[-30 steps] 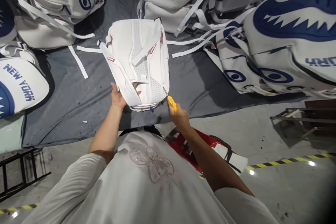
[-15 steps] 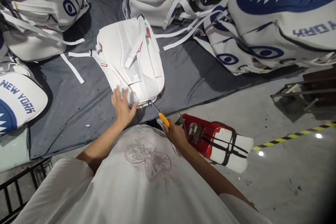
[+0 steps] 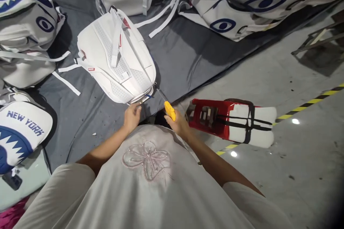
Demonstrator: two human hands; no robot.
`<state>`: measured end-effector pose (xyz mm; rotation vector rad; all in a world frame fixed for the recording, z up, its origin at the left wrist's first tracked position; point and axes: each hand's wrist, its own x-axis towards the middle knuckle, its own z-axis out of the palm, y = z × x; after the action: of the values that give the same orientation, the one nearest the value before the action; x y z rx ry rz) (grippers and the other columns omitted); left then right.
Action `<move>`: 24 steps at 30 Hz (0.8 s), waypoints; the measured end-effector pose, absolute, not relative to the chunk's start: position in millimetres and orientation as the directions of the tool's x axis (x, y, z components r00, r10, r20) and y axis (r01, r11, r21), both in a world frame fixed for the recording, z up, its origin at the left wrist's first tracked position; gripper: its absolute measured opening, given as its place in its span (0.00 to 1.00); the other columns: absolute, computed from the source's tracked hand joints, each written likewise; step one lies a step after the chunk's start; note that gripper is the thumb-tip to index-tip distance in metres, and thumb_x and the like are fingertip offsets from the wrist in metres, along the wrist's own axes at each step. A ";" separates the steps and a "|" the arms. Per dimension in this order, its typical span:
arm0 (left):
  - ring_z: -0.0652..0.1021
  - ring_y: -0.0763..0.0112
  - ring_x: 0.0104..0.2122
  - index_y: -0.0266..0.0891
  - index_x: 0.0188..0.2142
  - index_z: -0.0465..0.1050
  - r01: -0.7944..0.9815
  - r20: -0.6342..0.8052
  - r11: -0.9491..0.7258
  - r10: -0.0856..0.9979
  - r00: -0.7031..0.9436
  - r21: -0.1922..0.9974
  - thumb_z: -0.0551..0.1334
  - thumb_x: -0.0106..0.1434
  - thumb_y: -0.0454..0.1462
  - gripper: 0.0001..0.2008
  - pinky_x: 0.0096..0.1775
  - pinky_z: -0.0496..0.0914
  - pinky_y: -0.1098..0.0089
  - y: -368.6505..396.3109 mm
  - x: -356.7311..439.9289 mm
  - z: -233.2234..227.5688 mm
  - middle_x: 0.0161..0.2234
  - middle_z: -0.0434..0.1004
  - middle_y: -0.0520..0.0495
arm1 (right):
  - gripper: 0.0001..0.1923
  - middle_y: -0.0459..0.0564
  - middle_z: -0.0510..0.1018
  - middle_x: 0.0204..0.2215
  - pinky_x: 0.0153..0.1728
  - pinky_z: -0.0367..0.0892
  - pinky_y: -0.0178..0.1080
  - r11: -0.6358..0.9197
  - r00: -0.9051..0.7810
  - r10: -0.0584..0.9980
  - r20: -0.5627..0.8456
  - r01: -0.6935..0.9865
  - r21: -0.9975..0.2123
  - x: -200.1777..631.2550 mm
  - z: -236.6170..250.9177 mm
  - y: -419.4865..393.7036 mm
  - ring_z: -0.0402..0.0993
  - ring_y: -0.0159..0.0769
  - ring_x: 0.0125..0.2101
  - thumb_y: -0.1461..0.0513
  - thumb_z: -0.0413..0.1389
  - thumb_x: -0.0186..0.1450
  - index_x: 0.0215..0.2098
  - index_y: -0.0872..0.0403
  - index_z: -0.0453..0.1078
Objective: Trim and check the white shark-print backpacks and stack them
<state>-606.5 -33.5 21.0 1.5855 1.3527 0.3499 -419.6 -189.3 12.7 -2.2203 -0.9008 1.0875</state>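
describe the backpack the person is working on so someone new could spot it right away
On the dark grey sheet spread over the floor, look just ahead of the left hand. The backpack there lies with its straps and plain white mesh back upward. Those around it show blue eyes and shark teeth; the right hand holds a yellow-handled tool at its corner.

You see shark-print bags [image 3: 27, 18] piled at upper left, more [image 3: 258, 3] across the top right, a "NEW YORK" bag [image 3: 23, 128] at left, a grey sheet [image 3: 182, 57] beneath them, and a red stool [image 3: 231, 121] at centre right.
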 end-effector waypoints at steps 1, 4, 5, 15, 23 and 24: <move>0.78 0.57 0.47 0.39 0.48 0.76 0.547 -0.469 0.263 0.837 0.280 0.795 0.65 0.63 0.44 0.17 0.48 0.73 0.56 -36.7 -600.7 14.3 0.46 0.79 0.40 | 0.19 0.53 0.80 0.34 0.37 0.69 0.42 -0.666 0.503 0.722 -0.476 0.317 -0.675 -419.7 9.6 -192.3 0.78 0.45 0.35 0.51 0.54 0.64 0.49 0.52 0.67; 0.79 0.62 0.42 0.37 0.47 0.74 0.490 -0.584 0.428 0.781 0.222 0.759 0.64 0.64 0.44 0.16 0.38 0.75 0.65 -34.7 -571.0 -6.5 0.44 0.79 0.40 | 0.20 0.54 0.79 0.35 0.41 0.69 0.44 -0.624 0.563 0.715 -0.415 0.245 -0.742 -415.8 3.5 -183.7 0.77 0.45 0.37 0.52 0.54 0.62 0.49 0.53 0.68; 0.79 0.64 0.42 0.37 0.45 0.73 0.474 -0.596 0.449 0.771 0.223 0.758 0.63 0.65 0.44 0.14 0.37 0.75 0.68 -32.6 -559.2 -11.9 0.44 0.79 0.40 | 0.20 0.53 0.79 0.35 0.41 0.70 0.44 -0.587 0.553 0.735 -0.392 0.230 -0.776 -412.6 3.4 -173.3 0.76 0.44 0.36 0.52 0.54 0.62 0.48 0.54 0.68; 0.79 0.52 0.44 0.36 0.36 0.73 0.740 -0.443 0.243 0.892 0.083 0.627 0.53 0.72 0.40 0.13 0.49 0.67 0.54 -46.8 -534.3 -3.1 0.36 0.80 0.38 | 0.22 0.55 0.75 0.56 0.50 0.67 0.41 0.145 -0.311 0.938 -0.153 0.751 -0.644 -400.7 54.7 -28.2 0.72 0.44 0.53 0.66 0.49 0.65 0.57 0.54 0.67; 0.77 0.48 0.49 0.37 0.39 0.77 0.923 -0.405 0.181 0.914 -0.030 0.340 0.53 0.71 0.44 0.16 0.50 0.65 0.55 -44.0 -625.2 -5.1 0.41 0.80 0.32 | 0.24 0.53 0.80 0.47 0.36 0.64 0.38 0.227 -0.364 0.863 -0.350 0.899 -0.374 -378.4 52.7 -20.7 0.77 0.45 0.39 0.68 0.50 0.64 0.58 0.51 0.65; 0.77 0.48 0.50 0.38 0.39 0.76 0.929 -0.403 0.189 0.914 -0.047 0.320 0.52 0.71 0.44 0.17 0.51 0.65 0.55 -45.1 -631.6 -6.8 0.42 0.80 0.33 | 0.25 0.53 0.80 0.47 0.36 0.64 0.38 0.225 -0.374 0.853 -0.364 0.893 -0.390 -376.9 52.9 -19.6 0.77 0.45 0.39 0.67 0.51 0.64 0.59 0.50 0.65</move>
<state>-631.6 -45.1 -6.8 1.7191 1.9530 -0.0366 -376.9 -19.6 52.9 -1.7953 -2.5149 0.8853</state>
